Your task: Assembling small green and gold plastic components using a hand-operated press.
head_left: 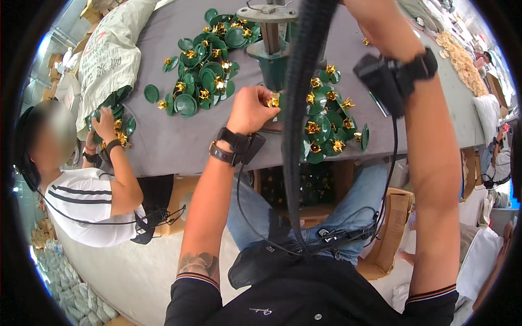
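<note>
The person's left grip (249,110) pinches a gold flower-shaped piece (273,101) between thumb and fingers, beside the base of a green press (273,73). Gold-and-green discs (186,105) lie beyond it to the left; another pile (321,124), to its right. The raised right grip (360,6) is cropped; its closure cannot be told. The step looks like positioning the piece; next likely calls for steady alignment, then fingers clear.

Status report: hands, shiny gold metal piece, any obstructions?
Left hand pinching shiny gold metal piece near green-based metal machine. Right hand cut off at top edge. Thick black cord crosses view.
</note>
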### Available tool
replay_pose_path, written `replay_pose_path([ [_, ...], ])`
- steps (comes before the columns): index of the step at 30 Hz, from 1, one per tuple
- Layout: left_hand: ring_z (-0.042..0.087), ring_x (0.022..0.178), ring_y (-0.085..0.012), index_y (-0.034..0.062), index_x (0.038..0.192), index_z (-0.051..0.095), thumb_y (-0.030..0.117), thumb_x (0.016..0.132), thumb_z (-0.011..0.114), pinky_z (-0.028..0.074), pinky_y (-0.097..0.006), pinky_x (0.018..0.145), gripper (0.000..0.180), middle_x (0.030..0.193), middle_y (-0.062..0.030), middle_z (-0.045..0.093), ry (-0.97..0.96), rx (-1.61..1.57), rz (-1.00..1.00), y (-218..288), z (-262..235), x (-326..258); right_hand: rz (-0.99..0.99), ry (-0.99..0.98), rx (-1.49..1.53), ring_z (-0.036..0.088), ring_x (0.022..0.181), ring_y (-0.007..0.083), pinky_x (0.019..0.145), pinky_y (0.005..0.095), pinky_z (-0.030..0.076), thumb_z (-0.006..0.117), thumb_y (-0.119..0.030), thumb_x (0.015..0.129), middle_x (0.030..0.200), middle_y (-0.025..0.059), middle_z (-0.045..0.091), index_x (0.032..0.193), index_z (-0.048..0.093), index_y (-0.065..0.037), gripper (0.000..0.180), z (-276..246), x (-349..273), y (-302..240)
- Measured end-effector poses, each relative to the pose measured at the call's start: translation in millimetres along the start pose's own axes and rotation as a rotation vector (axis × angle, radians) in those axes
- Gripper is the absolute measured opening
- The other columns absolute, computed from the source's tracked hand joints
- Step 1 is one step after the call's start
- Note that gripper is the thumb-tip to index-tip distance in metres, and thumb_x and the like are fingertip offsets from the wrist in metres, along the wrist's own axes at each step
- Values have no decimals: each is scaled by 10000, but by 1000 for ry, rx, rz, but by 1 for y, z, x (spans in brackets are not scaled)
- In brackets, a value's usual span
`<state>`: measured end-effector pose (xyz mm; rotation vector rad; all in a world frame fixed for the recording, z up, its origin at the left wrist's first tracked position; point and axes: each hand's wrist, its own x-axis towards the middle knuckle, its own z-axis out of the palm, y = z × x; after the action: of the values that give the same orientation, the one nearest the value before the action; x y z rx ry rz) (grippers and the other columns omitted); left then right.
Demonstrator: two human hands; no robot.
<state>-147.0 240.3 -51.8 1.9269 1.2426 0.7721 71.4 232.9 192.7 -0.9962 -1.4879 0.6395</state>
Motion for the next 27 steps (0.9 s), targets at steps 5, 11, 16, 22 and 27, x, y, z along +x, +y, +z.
replay_pose_path([
  [5,618,684,-100,-70,930,751,187,746,909,525,-299,644,353,754,-39,697,-40,65,12,-2,2,4,100,-43,-48,623,554,147,529,320,528,548,-280,1089,745,29,587,1179,576,-48,251,-11,34,24],
  [11,607,695,-105,-65,954,748,187,717,953,526,-302,652,402,768,-33,692,-19,5,-22,0,6,11,83,17,-38,624,565,150,537,315,523,561,-239,1069,735,34,583,1134,573,-42,208,-8,27,18],
  [16,699,728,-227,-14,968,764,126,689,939,574,-365,702,358,826,-108,725,8,121,-12,6,-6,-8,-268,69,-180,676,890,332,845,455,567,736,-98,893,951,120,661,1046,676,-71,167,36,-129,16],
  [22,652,770,-193,-63,1032,741,182,656,953,571,-339,727,497,957,-123,673,-16,52,136,-7,5,4,-618,-156,-446,694,1139,303,1185,593,413,706,-39,819,1060,41,658,974,642,-182,220,25,-259,97],
  [27,668,753,-202,-53,1014,752,202,710,924,557,-342,703,433,942,-120,676,-8,79,95,-18,-5,-3,-437,81,-624,691,934,345,924,442,555,724,-27,877,1034,145,682,1173,680,-66,302,19,-138,-10],
])
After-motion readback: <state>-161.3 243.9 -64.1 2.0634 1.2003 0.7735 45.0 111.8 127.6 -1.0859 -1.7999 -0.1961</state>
